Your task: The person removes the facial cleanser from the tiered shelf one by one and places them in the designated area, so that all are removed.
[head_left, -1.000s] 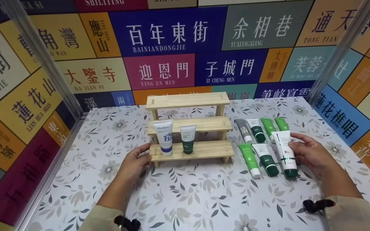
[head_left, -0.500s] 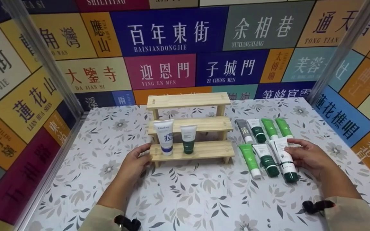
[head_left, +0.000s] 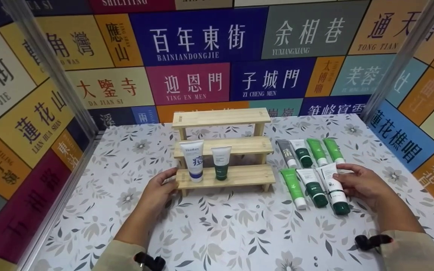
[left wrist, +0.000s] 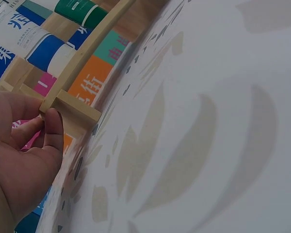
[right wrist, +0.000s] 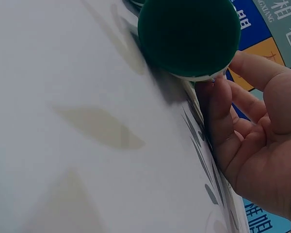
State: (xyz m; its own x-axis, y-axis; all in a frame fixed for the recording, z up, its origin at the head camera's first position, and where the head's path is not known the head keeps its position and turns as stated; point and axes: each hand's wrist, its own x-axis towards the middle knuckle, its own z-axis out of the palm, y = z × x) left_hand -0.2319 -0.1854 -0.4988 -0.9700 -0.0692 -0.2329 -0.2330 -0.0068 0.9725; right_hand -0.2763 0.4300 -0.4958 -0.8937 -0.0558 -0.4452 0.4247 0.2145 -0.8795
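At the right, my right hand holds a white squeeze tube with a dark green cap by its side, thumb on top. The tube lies at the end of the front row of tubes. In the right wrist view its green cap faces the camera, close over the cloth. My left hand pinches the left end of the lowest step of a three-step wooden stand; in the left wrist view thumb and fingers meet at the wood's corner. On that step stand a white-and-blue tube and a white-and-green tube, caps down.
Next to the held tube lie a green tube and a white-and-green tube. Behind them is a row with a grey tube and several others. A floral cloth covers the table; printed panels stand behind.
My right hand has lowered the white tube and drawn it slightly towards me, into line with the front row. My left hand and the stand have stayed in place.
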